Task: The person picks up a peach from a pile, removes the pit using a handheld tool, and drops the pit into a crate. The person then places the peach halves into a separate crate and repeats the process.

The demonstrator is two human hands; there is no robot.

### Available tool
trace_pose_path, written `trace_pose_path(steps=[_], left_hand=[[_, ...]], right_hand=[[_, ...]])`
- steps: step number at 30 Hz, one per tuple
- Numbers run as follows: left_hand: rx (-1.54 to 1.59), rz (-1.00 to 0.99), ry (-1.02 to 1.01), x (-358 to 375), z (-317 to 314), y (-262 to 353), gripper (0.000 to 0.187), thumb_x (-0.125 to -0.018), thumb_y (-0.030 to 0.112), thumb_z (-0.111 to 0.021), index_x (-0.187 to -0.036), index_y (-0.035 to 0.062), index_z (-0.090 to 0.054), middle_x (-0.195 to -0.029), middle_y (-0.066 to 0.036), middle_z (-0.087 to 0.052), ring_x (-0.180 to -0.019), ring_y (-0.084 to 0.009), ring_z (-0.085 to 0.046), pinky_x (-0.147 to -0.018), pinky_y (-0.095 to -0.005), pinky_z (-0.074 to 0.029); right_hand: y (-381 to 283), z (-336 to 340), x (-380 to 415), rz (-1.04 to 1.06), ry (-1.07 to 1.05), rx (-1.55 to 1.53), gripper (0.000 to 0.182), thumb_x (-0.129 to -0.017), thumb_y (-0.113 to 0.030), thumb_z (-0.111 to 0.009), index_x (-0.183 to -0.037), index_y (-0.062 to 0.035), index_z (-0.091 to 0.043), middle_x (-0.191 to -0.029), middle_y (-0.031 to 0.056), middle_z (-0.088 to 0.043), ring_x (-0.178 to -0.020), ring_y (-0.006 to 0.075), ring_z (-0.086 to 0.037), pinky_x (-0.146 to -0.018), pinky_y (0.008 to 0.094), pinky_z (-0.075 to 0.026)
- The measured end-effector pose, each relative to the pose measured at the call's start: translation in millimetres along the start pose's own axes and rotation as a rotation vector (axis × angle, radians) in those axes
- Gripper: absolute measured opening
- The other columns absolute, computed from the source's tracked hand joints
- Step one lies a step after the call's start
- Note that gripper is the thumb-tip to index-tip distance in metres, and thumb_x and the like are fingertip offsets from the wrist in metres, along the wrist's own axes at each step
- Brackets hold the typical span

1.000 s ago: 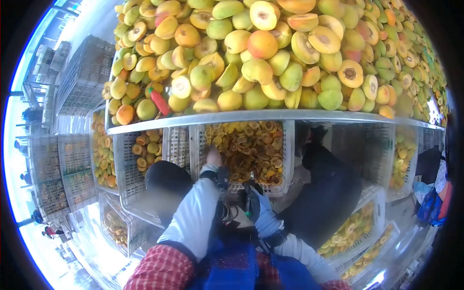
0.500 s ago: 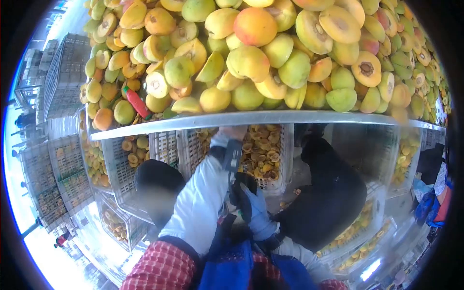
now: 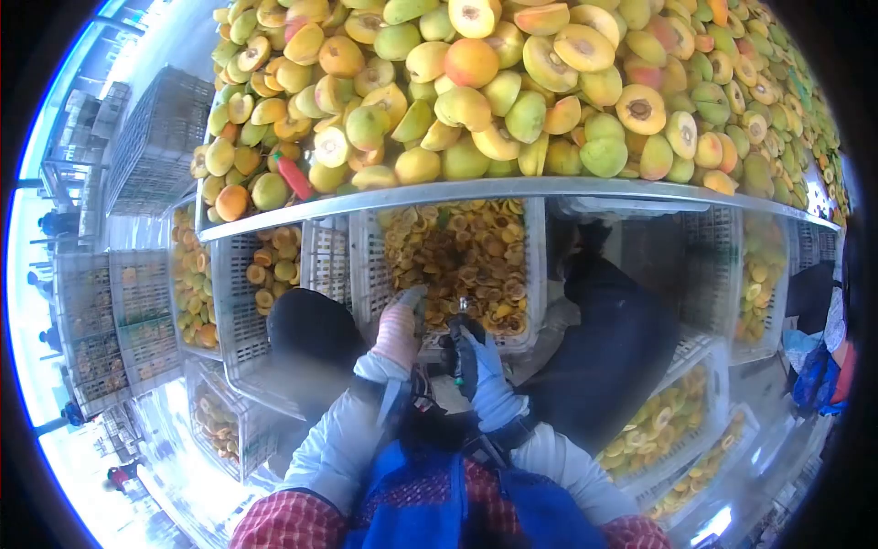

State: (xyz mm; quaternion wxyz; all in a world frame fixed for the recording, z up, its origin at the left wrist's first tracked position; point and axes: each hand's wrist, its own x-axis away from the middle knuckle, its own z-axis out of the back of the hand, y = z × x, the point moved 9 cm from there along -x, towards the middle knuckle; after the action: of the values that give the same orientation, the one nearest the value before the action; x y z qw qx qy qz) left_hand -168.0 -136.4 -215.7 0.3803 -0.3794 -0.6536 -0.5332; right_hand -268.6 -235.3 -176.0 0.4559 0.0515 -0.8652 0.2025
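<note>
My left hand, in a pale pink-striped glove, is above the near edge of a crate of peach halves. Its fingers are bent together; whatever they may hold is hidden. Beside it, my right hand wears a blue and black glove. It grips a dark-handled tool with a short metal tip pointing up toward the crate. Cut and whole yellow-green peaches are heaped on the metal-edged table beyond both hands.
A red-handled object lies among the fruit near the table's rim. More plastic crates with peaches stand under the table and to the left. Another crate is at the right, past my dark-clothed leg. Stacked crates rise at far left.
My left hand has come back from beneath the table edge toward my body, beside my right hand. The tool's metal tip now shows. The view has shifted, bringing the crate more into sight.
</note>
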Motion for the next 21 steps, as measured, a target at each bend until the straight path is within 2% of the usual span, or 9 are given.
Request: trace_pose_path(steps=[3, 4, 7, 9, 11, 14, 17, 18, 21], left_hand=[[-0.539, -0.514, -0.271, 53.3, -32.8, 24.7, 0.014, -0.085, 0.014, -0.064, -0.093, 0.0035, -0.064, -0.082, -0.001, -0.062, -0.073, -0.0088, -0.055, -0.055, -0.0246, -0.045], [-0.671, -0.565, -0.321, 78.1, -43.6, 37.7, 0.018, -0.085, 0.011, -0.063, -0.1, 0.0021, -0.064, -0.087, -0.001, -0.063, -0.078, -0.0081, -0.056, -0.06, -0.0245, -0.046], [-0.655, -0.898, -0.096, 116.4, -42.3, 115.2, 0.018, -0.085, 0.011, -0.063, -0.102, 0.0039, -0.063, -0.085, -0.005, -0.064, -0.076, -0.0112, -0.058, -0.065, -0.0265, -0.047], [-1.184, -1.378, 0.238, 158.9, -70.3, 182.6, 0.022, -0.086, 0.018, -0.063, -0.103, 0.0042, -0.062, -0.088, -0.011, -0.065, -0.077, -0.0185, -0.062, -0.068, -0.0302, -0.049], [-1.352, -1.337, 0.517, 181.5, -103.3, 225.8, 0.034, -0.085, 0.032, -0.064, -0.101, 0.0024, -0.061, -0.093, -0.017, -0.065, -0.085, -0.0284, -0.064, -0.073, -0.0361, -0.051], [-1.84, -0.835, 0.556, 133.1, -140.4, 254.7, 0.047, -0.082, 0.044, -0.063, -0.102, 0.002, -0.06, -0.098, -0.019, -0.065, -0.093, -0.0325, -0.063, -0.078, -0.0397, -0.05], [-1.956, -0.9, 0.348, 107.0, -154.0, 256.4, 0.055, -0.08, 0.048, -0.064, -0.107, 0.0007, -0.057, -0.1, -0.02, -0.064, -0.095, -0.034, -0.062, -0.08, -0.0404, -0.049], [-1.97, -0.897, 0.25, 97.7, -152.1, 257.4, 0.053, -0.081, 0.045, -0.064, -0.111, 0.0017, -0.055, -0.1, -0.02, -0.064, -0.094, -0.0344, -0.062, -0.08, -0.0402, -0.049], [-1.858, -1.112, 0.068, 88.9, -141.5, 260.7, 0.048, -0.082, 0.042, -0.064, -0.11, 0.003, -0.056, -0.099, -0.02, -0.064, -0.093, -0.0346, -0.062, -0.08, -0.0399, -0.049]], right_hand=[[11.7, -17.4, 20.6, -0.143, -0.241, -0.174, 0.017, -0.091, -0.021, -0.056, -0.105, -0.0109, -0.055, -0.071, 0.0043, -0.059, -0.051, 0.0154, -0.056, -0.043, 0.0269, -0.047], [2.1, -31.2, 37.6, -0.095, -0.299, -0.129, 0.018, -0.091, -0.025, -0.056, -0.102, -0.011, -0.056, -0.069, 0.0051, -0.059, -0.048, 0.0144, -0.054, -0.042, 0.0258, -0.045], [9.8, -15.5, 32.5, -0.088, -0.195, -0.007, 0.019, -0.091, -0.026, -0.056, -0.103, -0.0112, -0.056, -0.067, 0.0045, -0.058, -0.048, 0.0135, -0.054, -0.041, 0.0255, -0.045], [10.0, -8.1, 17.8, -0.078, -0.129, -0.021, 0.022, -0.089, -0.026, -0.06, -0.104, -0.0117, -0.055, -0.067, 0.0035, -0.057, -0.049, 0.0136, -0.053, -0.041, 0.0264, -0.044], [13.2, 0.4, 0.6, -0.041, -0.077, -0.055, 0.023, -0.088, -0.026, -0.062, -0.104, -0.0124, -0.055, -0.067, 0.0031, -0.057, -0.05, 0.0139, -0.054, -0.042, 0.027, -0.044], [7.0, -7.9, 3.2, -0.05, -0.002, -0.021, 0.022, -0.087, -0.026, -0.064, -0.102, -0.0132, -0.055, -0.067, 0.0027, -0.057, -0.05, 0.0144, -0.053, -0.044, 0.0277, -0.045], [5.3, -13.7, 1.5, -0.086, -0.011, -0.036, 0.021, -0.087, -0.026, -0.064, -0.102, -0.0134, -0.055, -0.068, 0.0031, -0.057, -0.051, 0.0147, -0.054, -0.044, 0.0279, -0.045], [6.6, -14.2, -0.2, -0.096, -0.019, -0.059, 0.021, -0.087, -0.026, -0.064, -0.102, -0.0134, -0.055, -0.068, 0.0033, -0.057, -0.051, 0.0148, -0.054, -0.044, 0.0281, -0.045], [8.5, -20.1, -7.2, -0.11, -0.136, -0.138, 0.021, -0.087, -0.026, -0.063, -0.102, -0.013, -0.056, -0.068, 0.0038, -0.057, -0.052, 0.016, -0.055, -0.044, 0.0291, -0.046]])
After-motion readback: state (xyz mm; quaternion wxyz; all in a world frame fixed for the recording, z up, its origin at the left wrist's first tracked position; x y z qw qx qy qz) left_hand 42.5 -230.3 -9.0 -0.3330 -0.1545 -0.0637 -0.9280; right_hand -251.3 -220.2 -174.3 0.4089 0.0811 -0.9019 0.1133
